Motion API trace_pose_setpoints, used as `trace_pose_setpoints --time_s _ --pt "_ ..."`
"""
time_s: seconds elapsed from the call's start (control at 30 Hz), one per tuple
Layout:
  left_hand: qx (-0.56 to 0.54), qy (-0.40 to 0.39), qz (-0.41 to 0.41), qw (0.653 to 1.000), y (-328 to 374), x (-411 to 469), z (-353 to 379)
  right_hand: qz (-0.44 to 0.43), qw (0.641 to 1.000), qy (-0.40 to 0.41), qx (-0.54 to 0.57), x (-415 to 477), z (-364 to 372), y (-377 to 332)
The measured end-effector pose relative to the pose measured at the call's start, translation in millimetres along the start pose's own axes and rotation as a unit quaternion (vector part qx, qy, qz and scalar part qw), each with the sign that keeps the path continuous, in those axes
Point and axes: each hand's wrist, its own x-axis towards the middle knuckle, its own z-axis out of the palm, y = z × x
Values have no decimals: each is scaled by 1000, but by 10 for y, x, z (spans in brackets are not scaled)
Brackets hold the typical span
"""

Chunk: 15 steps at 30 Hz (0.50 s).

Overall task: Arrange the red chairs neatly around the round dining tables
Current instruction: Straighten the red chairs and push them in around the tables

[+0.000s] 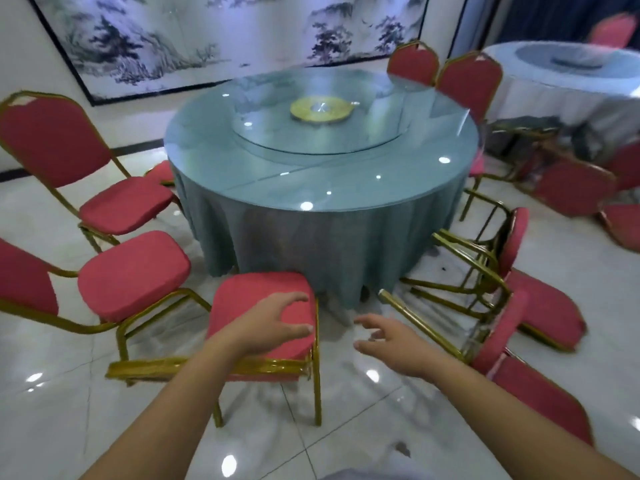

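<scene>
A round dining table [322, 188] with a teal cloth and a glass turntable stands ahead. Directly before me is a red chair [242, 292] with gold legs, its seat facing the table. My left hand [273, 323] hovers over that seat, fingers spread and holding nothing. My right hand [388, 341] is open in the air beside it, close to the gold leg [408, 313] of a toppled red chair [502, 337]. A second toppled chair [516, 244] lies behind that one. Two upright chairs [128, 206] [131, 271] stand on the left, facing the table.
Two more red chairs [412, 62] [471, 77] stand at the table's far right. A second round table [568, 81] with a white cloth is at the back right, with tipped red chairs [571, 192] beside it. Glossy tiled floor [346, 427] lies below my arms.
</scene>
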Motion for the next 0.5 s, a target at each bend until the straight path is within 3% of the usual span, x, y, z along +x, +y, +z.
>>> trace_pose_setpoints --time_s 0.23,0.37,0.5 --pt "31 -109 178 977 1266 814 660 64 963 190 181 -1055 -930 894" --pt "38 -193 237 951 2070 937 1256 122 920 322 184 -1747 -1258 1416" --pt "52 -235 269 932 2709 935 1793 154 900 358 193 -2255 -1534 1856"
